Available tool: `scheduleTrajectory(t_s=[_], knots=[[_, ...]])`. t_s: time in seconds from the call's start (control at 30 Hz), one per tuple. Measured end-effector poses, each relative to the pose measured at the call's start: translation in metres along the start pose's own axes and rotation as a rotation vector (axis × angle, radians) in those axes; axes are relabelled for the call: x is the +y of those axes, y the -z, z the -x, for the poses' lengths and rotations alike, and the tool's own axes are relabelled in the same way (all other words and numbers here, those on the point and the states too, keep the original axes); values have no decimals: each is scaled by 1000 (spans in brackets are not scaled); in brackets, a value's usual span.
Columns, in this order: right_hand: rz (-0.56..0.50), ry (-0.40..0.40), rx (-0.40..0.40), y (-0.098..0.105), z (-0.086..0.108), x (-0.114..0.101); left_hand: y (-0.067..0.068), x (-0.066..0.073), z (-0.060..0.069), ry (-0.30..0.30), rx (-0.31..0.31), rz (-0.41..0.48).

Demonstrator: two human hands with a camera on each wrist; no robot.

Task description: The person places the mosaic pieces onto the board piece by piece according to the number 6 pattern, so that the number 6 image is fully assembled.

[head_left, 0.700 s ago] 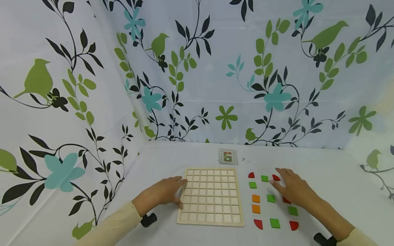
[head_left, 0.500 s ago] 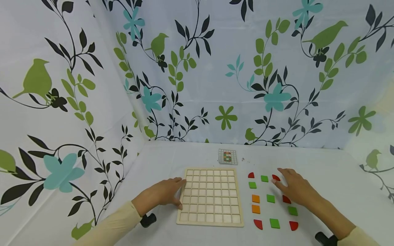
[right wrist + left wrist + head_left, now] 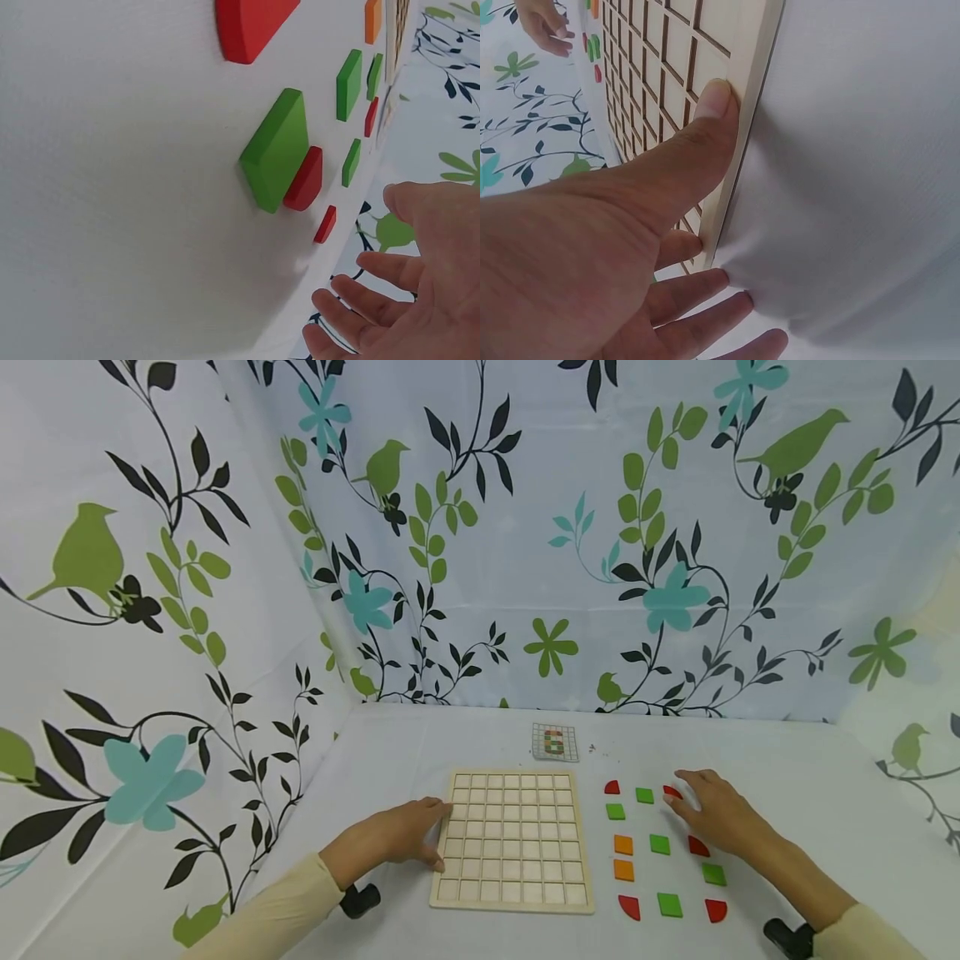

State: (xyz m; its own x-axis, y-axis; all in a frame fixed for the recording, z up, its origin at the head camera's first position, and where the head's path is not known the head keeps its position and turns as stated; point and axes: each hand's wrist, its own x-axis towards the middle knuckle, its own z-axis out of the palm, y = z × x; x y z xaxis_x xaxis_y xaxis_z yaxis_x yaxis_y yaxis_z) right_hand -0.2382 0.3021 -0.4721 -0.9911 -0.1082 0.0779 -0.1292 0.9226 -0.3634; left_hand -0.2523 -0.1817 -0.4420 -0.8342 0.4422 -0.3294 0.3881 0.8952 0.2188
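A wooden grid board [image 3: 513, 841] lies on the white table. My left hand [image 3: 401, 835] rests at its left edge; in the left wrist view that hand [image 3: 652, 202] has its thumb on the board's rim [image 3: 739, 127] and its other fingers spread beside it. My right hand [image 3: 723, 814] hovers by the far red quarter piece [image 3: 672, 792] and holds nothing. In the right wrist view the hand [image 3: 405, 285] has loosely extended fingers, clear of the pieces. Nearby lie a green piece [image 3: 279, 150] and a red piece [image 3: 304, 180].
Right of the board lie orange squares [image 3: 623, 844], green pieces [image 3: 670, 905] and red quarter pieces [image 3: 629, 907] in loose rows. Behind the board is a small gridded card [image 3: 555, 742] with a coloured pattern. A patterned curtain [image 3: 510, 568] hangs behind the table.
My right hand has shifted very slightly to the right, uncovering more of the red piece beneath it. The left hand stays at the board's edge; the pieces have not moved.
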Motion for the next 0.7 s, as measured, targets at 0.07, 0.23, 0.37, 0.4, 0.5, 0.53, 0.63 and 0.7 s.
scheduleTrajectory(t_s=[0.07, 0.23, 0.37, 0.4, 0.5, 0.53, 0.63, 0.7], knots=[[-4, 5, 4, -1, -1, 1, -1, -1, -1, -2, -2, -1], [-9, 22, 17, -5, -4, 6, -2, -5, -1, -3, -10, 19], [-23, 35, 31, -10, -7, 11, -3, -6, -1, 3, -17, 37], [-28, 37, 37, -11, -7, 12, -3, -6, 0, 4, -19, 40], [-49, 42, 51, -13, -9, 14, -3, -7, 0, 2, -22, 43], [-59, 42, 54, -14, -9, 15, -4, -7, 0, 2, -22, 43], [-92, 35, 56, -16, -10, 16, -4, -7, 0, 6, -23, 46], [-115, 23, 53, -17, -10, 18, -4, -7, 0, 11, -23, 47]])
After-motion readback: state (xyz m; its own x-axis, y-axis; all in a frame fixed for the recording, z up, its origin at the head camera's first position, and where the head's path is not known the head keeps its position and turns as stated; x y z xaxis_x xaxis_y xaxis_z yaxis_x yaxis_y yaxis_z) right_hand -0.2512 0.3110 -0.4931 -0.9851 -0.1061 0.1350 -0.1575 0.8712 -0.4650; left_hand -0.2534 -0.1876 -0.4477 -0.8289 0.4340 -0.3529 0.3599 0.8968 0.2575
